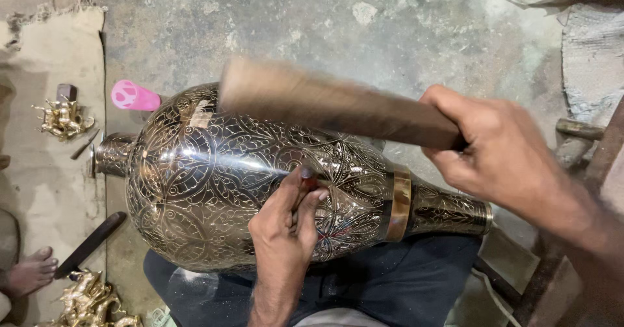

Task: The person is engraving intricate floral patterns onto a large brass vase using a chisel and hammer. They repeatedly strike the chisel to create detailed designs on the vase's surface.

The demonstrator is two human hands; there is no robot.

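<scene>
I am lying a large engraved metal vase [214, 184] on its side across my lap, its neck pointing to my left and its foot to my right, over the concrete floor [390, 34]. My left hand [286, 229] is resting on the belly of the vase, its fingers [305, 207] clamped together around a small chisel [307, 179] whose tip is touching the patterned surface. My right hand [500, 148] is gripping one end of a wooden mallet [338, 103], fingers wrapped tight on it, and the blur suggests it is swinging above the chisel head. I judge that I am in the middle of chasing the pattern, one blow at a time. The next strike is calling for the mallet to land squarely on the chisel top while the left hand is keeping the tip from skidding on the polished curve. A pink cup [133, 96] is lying just beyond the vase's shoulder, and small brass figurines [62, 119] are sitting on cloth nearby.
</scene>
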